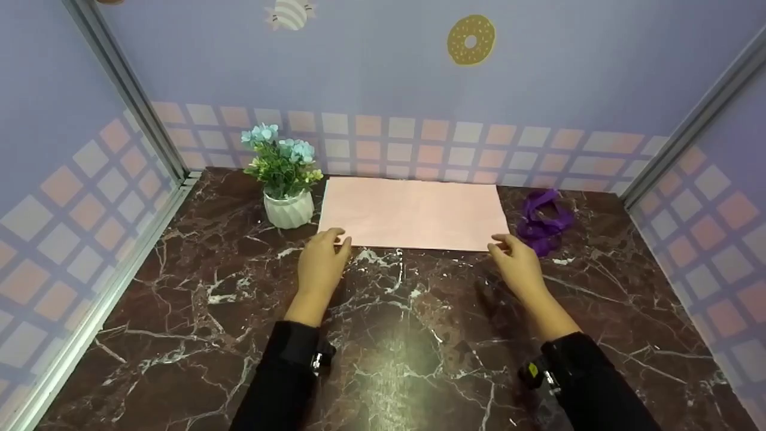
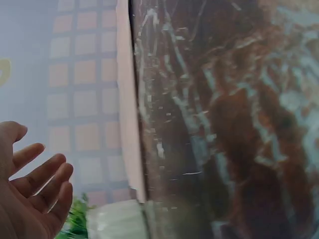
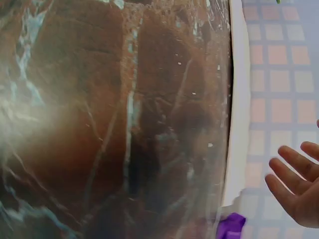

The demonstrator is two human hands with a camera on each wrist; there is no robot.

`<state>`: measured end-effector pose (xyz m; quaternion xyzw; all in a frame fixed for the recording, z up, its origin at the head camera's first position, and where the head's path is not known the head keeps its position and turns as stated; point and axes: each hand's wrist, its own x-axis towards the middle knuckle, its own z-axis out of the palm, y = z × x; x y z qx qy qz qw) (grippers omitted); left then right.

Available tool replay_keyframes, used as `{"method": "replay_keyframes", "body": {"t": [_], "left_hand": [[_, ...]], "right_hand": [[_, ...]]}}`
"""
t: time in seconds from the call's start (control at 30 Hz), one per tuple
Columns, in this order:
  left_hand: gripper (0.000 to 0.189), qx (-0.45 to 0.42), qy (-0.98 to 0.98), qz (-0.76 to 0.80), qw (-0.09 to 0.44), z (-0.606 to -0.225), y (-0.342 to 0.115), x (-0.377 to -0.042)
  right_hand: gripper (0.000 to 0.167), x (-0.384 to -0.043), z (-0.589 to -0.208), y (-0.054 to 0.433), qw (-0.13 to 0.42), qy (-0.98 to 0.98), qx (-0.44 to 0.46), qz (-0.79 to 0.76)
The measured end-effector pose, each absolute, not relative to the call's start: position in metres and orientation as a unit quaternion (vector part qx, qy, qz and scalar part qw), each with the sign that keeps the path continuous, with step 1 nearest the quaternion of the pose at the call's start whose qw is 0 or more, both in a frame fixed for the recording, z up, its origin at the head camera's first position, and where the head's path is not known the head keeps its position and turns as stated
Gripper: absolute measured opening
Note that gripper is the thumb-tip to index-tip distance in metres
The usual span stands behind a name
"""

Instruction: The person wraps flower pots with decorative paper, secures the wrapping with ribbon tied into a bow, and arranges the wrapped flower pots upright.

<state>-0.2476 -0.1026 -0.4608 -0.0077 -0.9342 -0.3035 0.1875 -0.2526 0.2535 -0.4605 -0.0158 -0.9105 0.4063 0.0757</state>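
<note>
A pale pink rectangular sheet (image 1: 413, 212), which looks like paper or thin card, lies flat against the back of the marbled table. My left hand (image 1: 323, 260) is over its near left corner, fingers loosely bent and holding nothing. At the near right corner is my right hand (image 1: 516, 263), its fingers relaxed too. In the left wrist view the left hand (image 2: 35, 189) shows spread fingers with nothing between them. The right wrist view has the right hand (image 3: 299, 184) with its fingers apart. Whether either hand touches the sheet I cannot tell.
A white ribbed pot (image 1: 289, 211) with blue artificial-looking flowers (image 1: 281, 146) stands left of the sheet. A crumpled purple ribbon (image 1: 543, 221) lies to its right. Panels with a checked pattern (image 1: 401, 137) enclose the dark marbled table (image 1: 395, 335) at the back and both sides.
</note>
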Motion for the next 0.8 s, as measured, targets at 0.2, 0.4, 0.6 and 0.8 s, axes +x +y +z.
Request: {"method": "replay_keyframes", "body": {"t": [0.2,0.4,0.6,0.8], "left_hand": [[0.022,0.041,-0.909,-0.377,0.171,-0.48,-0.107,-0.248],[0.025,0.096,-0.879,-0.444,0.142,-0.495,-0.11,-0.25],[0.026,0.133,-0.783,-0.599,0.097,-0.516,-0.112,-0.257],[0.026,0.156,-0.724,-0.665,0.097,-0.528,-0.116,-0.258]], "right_hand": [[0.035,-0.254,-0.479,0.259,0.038,-0.832,-0.073,0.548],[0.037,-0.257,-0.492,0.266,0.006,-0.733,-0.126,0.668],[0.034,-0.258,-0.51,0.275,-0.002,-0.627,-0.145,0.765],[0.041,-0.258,-0.52,0.287,-0.022,-0.573,-0.132,0.808]]}}
